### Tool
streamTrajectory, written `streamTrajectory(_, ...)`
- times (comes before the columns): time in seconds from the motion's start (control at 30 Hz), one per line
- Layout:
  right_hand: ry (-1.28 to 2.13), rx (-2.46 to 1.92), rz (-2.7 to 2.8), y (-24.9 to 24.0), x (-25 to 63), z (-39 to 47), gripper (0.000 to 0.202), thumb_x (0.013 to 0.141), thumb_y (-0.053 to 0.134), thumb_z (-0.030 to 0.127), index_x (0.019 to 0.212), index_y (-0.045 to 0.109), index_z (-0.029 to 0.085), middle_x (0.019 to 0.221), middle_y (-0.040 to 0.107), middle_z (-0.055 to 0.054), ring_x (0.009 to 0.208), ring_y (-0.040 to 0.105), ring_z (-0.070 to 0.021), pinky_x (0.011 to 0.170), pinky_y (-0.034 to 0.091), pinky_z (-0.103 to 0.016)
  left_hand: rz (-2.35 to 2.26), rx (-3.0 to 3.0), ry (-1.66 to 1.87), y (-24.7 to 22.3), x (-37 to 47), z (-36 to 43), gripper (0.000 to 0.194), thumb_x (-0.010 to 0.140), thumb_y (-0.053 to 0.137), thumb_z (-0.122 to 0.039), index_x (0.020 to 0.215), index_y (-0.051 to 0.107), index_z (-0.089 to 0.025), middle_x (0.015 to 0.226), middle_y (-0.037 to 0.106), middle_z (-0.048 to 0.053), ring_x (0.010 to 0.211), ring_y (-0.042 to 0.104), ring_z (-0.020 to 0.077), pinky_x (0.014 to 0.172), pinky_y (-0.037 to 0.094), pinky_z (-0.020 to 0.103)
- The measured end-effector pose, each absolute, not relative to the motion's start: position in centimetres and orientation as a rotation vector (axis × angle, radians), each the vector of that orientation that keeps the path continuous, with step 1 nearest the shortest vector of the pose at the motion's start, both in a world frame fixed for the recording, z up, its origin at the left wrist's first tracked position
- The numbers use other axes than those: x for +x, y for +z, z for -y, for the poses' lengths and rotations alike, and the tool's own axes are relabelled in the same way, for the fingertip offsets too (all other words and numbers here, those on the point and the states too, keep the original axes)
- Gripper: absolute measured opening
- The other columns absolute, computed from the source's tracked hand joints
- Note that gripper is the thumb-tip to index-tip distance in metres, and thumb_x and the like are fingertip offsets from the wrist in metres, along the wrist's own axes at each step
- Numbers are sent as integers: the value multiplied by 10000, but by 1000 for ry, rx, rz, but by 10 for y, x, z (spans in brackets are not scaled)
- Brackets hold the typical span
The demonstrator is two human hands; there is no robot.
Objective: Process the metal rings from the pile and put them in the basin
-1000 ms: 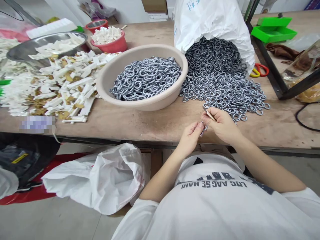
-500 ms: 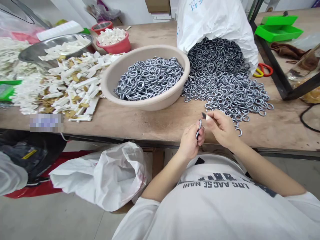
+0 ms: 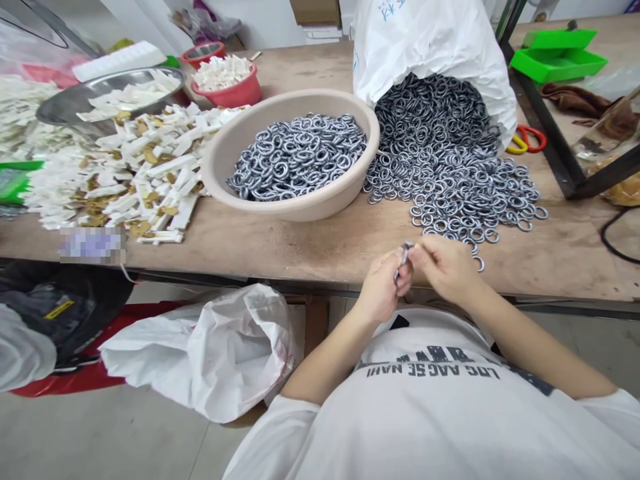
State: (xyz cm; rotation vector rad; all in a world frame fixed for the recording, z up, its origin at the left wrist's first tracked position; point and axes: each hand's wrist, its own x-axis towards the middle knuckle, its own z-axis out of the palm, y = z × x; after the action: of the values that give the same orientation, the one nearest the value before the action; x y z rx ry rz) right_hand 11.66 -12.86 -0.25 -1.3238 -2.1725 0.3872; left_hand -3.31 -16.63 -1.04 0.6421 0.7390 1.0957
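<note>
Pinched upright in my left hand [image 3: 381, 285] is one grey ring [image 3: 402, 261], held just past the table's front edge. My right hand [image 3: 449, 267] is closed and meets the ring's upper side with its fingertips. A small dark-tipped blade with a white grip was in those fingers a moment ago; now they mostly cover it. Beyond my hands a loose heap of grey rings [image 3: 463, 193] spills from a white sack [image 3: 430, 40] lying on its side. Left of the heap stands a beige basin [image 3: 295, 212] full of like rings.
White strips with brown bits [image 3: 170, 167] are piled on the table's left. Behind them stand a steel bowl [image 3: 55, 110] and a red bowl [image 3: 235, 95]. A black metal frame [image 3: 550, 133], scissors [image 3: 535, 138] and a green tray [image 3: 557, 67] are at right. An open white sack [image 3: 220, 353] stands below.
My right hand has come down and left, bringing the blade against the ring. The ring has turned more edge-on in my left hand, which stays nearly in place.
</note>
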Motion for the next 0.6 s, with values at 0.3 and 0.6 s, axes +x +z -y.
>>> streamTrajectory(0.3,-33,-1827,2405,1,119,75,388,945,531,509,1116,663,187,1102,685,-128,885,663,-275,631,338,-315,-862,614,1109,-12,-53,160,269,817,654,-382,940,663,-143,604,537,-23,437,399,45,409,243,187)
streamTrajectory(0.6,-191,-1774,2565,-2,105,63,320,997,435,330,1113,672,150,1129,644,-166,910,682,-281,648,380,-331,-895,445,1246,-16,-67,143,193,773,580,-366,793,533,-180,719,618,-3,526,561,86,363,282,173)
